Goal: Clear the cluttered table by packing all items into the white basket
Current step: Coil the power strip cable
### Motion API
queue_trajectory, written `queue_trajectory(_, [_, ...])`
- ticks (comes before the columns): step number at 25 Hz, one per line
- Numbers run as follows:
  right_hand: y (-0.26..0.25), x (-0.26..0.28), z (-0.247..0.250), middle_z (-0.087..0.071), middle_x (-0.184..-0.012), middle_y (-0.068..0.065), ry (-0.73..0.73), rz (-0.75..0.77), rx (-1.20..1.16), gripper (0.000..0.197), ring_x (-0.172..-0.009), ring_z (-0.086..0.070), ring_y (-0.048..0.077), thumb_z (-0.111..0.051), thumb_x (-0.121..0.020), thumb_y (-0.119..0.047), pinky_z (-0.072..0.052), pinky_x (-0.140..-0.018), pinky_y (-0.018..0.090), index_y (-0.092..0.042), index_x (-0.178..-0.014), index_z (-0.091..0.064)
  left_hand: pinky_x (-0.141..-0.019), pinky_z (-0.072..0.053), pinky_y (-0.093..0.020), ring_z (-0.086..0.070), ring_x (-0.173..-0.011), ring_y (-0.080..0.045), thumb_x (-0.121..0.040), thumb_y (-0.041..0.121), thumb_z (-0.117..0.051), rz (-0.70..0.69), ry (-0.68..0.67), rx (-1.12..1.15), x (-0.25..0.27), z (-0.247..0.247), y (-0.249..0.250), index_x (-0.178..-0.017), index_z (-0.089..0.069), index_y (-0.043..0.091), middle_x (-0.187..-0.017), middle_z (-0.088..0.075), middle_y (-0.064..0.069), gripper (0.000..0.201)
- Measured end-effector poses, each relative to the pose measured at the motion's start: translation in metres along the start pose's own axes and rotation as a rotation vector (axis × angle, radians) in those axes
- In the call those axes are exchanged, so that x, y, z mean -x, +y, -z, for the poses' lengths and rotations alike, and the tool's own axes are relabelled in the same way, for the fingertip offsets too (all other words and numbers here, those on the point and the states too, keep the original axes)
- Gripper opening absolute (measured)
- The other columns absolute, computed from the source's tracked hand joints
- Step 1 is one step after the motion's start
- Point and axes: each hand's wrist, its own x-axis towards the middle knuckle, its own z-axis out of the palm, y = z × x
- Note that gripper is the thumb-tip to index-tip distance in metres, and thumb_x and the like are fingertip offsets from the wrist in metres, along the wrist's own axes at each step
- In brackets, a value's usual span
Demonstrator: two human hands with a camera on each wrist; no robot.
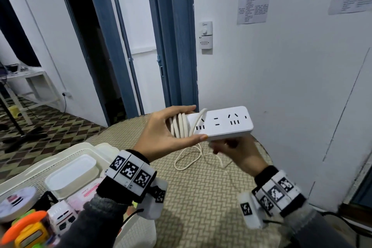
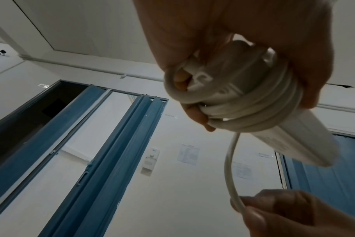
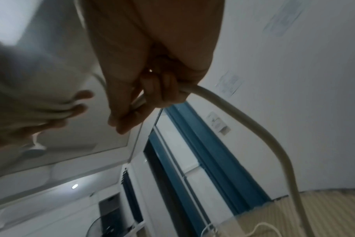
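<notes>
A white power strip (image 1: pixel 223 123) is held up above the table, its white cord (image 1: pixel 179 127) wound in several turns around its left end. My left hand (image 1: pixel 171 127) grips that wrapped end (image 2: pixel 243 102), thumb below and fingers on top. My right hand (image 1: pixel 231 149) sits just under the strip's right part and pinches the loose cord (image 3: pixel 223 105). The rest of the cord (image 1: pixel 189 159) hangs in a loop down onto the table. The white basket (image 1: pixel 66 159) stands at the lower left, holding several items.
The round table (image 1: pixel 201 197) has a woven beige cover. In the basket lie a white lidded box (image 1: pixel 72 175), a round white tin (image 1: pixel 16 203) and colourful toys (image 1: pixel 30 229). A white wall (image 1: pixel 281 66) rises close behind; blue door frames (image 1: pixel 173 36) stand at centre.
</notes>
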Motion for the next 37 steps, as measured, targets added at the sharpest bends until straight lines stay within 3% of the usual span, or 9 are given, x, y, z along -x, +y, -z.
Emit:
queue_trajectory(6, [-0.010,0.035,-0.024,-0.073,-0.082,-0.003,-0.350,0.069,0.019,0.015,-0.079,-0.069,0.004,-0.069,-0.084,-0.002,-0.047,-0.068,0.012,-0.015,-0.091,-0.072,-0.083,-0.055,-0.036,-0.062,-0.103,-0.011,-0.066,0.045,-0.082,0.022,-0.001,-0.018,0.004,-0.011,-0.027,-0.118,-0.063,0.024,-0.112,-0.066,0.010,0.059])
queue_trajectory(10, [-0.014,0.023,-0.009,-0.061,-0.083,-0.006,-0.056,0.498,0.332,0.019,-0.080,-0.058,-0.001,-0.065,-0.083,-0.002,-0.042,-0.072,0.008,-0.010,-0.097,-0.074,-0.070,-0.050,-0.024,-0.057,-0.089,-0.010,-0.046,0.052,-0.088,0.112,-0.014,0.017,0.004,-0.004,-0.039,-0.103,-0.051,0.027,-0.103,-0.058,0.008,0.072])
queue_trajectory(14, [-0.028,0.007,-0.006,-0.058,-0.082,-0.006,0.103,0.700,0.603,0.011,-0.082,-0.051,0.013,-0.064,-0.084,-0.017,-0.036,-0.078,0.027,-0.018,-0.088,-0.074,-0.075,-0.049,-0.029,-0.055,-0.092,-0.010,-0.039,0.062,-0.085,0.075,-0.088,-0.139,0.003,-0.009,-0.036,-0.103,-0.047,0.030,-0.102,-0.055,0.012,0.081])
queue_trajectory(23, [-0.026,-0.005,-0.012,-0.051,-0.107,-0.010,0.290,0.466,0.641,0.039,-0.103,-0.040,0.009,-0.062,-0.076,-0.052,-0.026,-0.085,0.026,-0.035,-0.111,-0.064,-0.055,-0.050,-0.034,-0.057,-0.061,-0.012,-0.059,0.036,-0.088,-0.028,0.020,-0.106,0.008,-0.021,-0.025,-0.096,-0.049,0.018,-0.075,-0.059,0.005,0.057])
queue_trajectory(26, [-0.017,0.002,-0.011,-0.045,-0.122,-0.008,0.273,0.124,0.153,0.085,-0.113,-0.048,0.004,-0.077,-0.064,-0.052,-0.039,-0.095,0.015,-0.035,-0.136,-0.037,-0.049,-0.046,-0.026,-0.055,-0.055,-0.007,-0.059,0.032,-0.089,-0.041,0.008,-0.123,0.008,-0.017,-0.025,-0.095,-0.050,0.016,-0.070,-0.059,0.008,0.055])
queue_trajectory(28, [-0.003,0.009,-0.008,-0.054,-0.125,0.001,0.117,-0.095,-0.237,0.095,-0.100,-0.065,0.017,-0.078,-0.067,-0.031,-0.056,-0.081,0.029,-0.035,-0.142,-0.021,-0.049,-0.043,-0.018,-0.054,-0.056,-0.003,-0.060,0.030,-0.089,-0.031,0.020,-0.127,0.008,-0.016,-0.027,-0.094,-0.050,0.016,-0.071,-0.058,0.012,0.054])
queue_trajectory(32, [0.023,0.021,0.008,-0.067,-0.093,0.008,-0.116,-0.201,-0.293,0.077,-0.064,-0.061,0.017,-0.080,-0.069,0.000,-0.050,-0.058,0.031,-0.020,-0.131,-0.039,-0.055,-0.043,-0.012,-0.058,-0.064,0.002,-0.061,0.026,-0.089,0.008,0.063,-0.101,0.008,-0.007,-0.034,-0.093,-0.047,0.015,-0.081,-0.061,0.025,0.054])
queue_trajectory(35, [0.021,0.017,0.024,-0.066,-0.065,0.002,0.069,-0.100,-0.276,0.039,-0.055,-0.060,0.013,-0.079,-0.065,-0.008,-0.048,-0.053,0.023,0.009,-0.094,-0.060,-0.058,-0.052,-0.022,-0.061,-0.070,-0.003,-0.060,0.035,-0.087,0.029,0.066,-0.110,0.006,0.002,-0.037,-0.092,-0.045,0.022,-0.089,-0.062,0.024,0.054])
queue_trajectory(37, [0.009,0.007,0.036,-0.065,-0.059,0.003,0.202,-0.012,-0.280,0.023,-0.045,-0.055,0.014,-0.074,-0.068,-0.013,-0.045,-0.045,0.020,0.005,-0.081,-0.066,-0.057,-0.051,-0.024,-0.060,-0.068,-0.004,-0.060,0.037,-0.087,0.038,0.054,-0.120,0.008,0.005,-0.038,-0.093,-0.047,0.023,-0.087,-0.062,0.018,0.054])
